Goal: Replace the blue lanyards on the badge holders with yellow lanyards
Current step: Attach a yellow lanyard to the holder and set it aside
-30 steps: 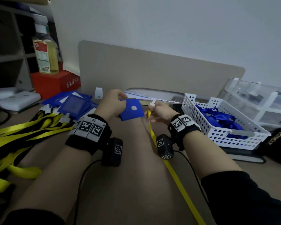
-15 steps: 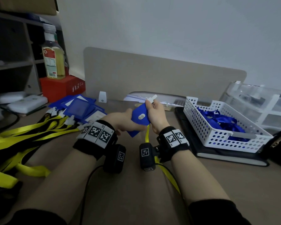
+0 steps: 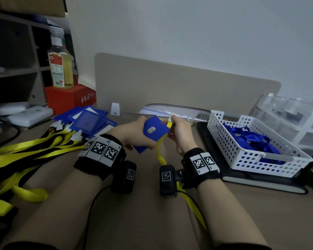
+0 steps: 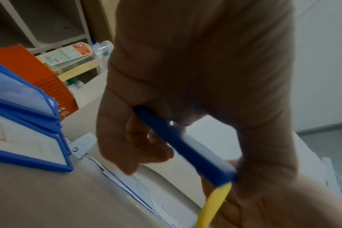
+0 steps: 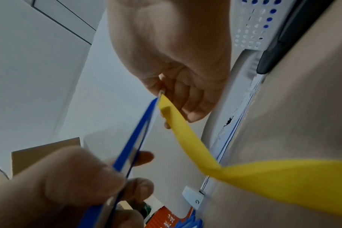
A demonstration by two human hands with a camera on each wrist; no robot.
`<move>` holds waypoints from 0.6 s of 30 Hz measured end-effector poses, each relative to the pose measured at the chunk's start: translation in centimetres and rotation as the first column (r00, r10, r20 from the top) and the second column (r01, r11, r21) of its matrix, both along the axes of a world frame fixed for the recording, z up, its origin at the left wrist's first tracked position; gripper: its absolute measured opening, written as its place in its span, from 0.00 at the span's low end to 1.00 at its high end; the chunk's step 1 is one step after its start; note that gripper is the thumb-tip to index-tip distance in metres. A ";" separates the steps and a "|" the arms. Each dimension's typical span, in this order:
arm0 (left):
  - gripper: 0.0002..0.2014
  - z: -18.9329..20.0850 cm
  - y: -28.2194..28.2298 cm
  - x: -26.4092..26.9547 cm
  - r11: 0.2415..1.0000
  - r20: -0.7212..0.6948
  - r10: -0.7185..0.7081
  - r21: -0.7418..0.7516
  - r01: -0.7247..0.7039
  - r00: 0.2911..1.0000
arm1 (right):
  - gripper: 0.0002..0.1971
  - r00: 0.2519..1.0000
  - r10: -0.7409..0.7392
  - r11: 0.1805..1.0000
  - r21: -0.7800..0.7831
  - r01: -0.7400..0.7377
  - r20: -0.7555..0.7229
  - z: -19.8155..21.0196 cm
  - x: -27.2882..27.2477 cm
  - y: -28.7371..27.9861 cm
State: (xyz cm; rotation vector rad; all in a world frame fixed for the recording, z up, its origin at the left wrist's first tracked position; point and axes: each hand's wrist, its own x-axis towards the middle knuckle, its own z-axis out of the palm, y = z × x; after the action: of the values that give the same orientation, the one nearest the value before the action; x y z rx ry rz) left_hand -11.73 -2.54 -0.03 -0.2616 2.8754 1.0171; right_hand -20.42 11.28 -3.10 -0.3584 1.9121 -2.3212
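**Yellow lanyard going onto a blue badge holder**

Blue badge holder (image 3: 154, 131) held above the middle of the desk (image 3: 143, 222), gripped by the left hand (image 3: 132, 134). Right hand (image 3: 181, 134) pinching the white clip (image 3: 169, 120) of one yellow lanyard (image 3: 160, 154) at the holder's top edge; strap trailing toward the near edge. Probably the attaching step: next, clip through the holder's slot and closed. One holder in hand; a stack of further holders (image 3: 87, 121) toward the far left, count unclear. Heap of yellow lanyards (image 3: 25, 150) along the left edge, uncountable. One white basket (image 3: 242, 159) at the right, holding tangled blue lanyards (image 3: 251, 139).
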 end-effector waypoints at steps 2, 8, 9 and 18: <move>0.34 0.2 -0.5 -0.1 0.996 -0.102 0.059 0.078 -0.051 0.993 | 0.15 1.000 0.008 1.000 0.016 -0.007 -0.019 0.1 -0.1 0.5; 0.29 0.7 -0.2 -0.4 0.977 -0.245 0.119 0.199 -0.070 0.962 | 0.11 0.993 0.067 0.991 0.120 -0.055 -0.098 -0.2 0.2 0.1; 0.28 0.8 -0.2 -0.4 0.976 -0.255 0.124 0.205 -0.072 0.959 | 0.13 0.992 0.066 0.993 0.108 -0.054 -0.109 -0.2 0.2 0.0; 0.29 1.0 -0.1 0.0 0.965 -0.188 0.116 0.254 -0.066 0.975 | 0.13 0.998 0.061 0.990 0.130 -0.062 0.010 0.8 1.0 0.4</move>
State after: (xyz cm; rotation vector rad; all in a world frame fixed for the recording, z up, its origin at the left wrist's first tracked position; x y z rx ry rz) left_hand -11.72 -2.66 0.94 -0.2912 2.8896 1.4841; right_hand -19.44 11.64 -2.25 -0.3903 2.0073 -2.1439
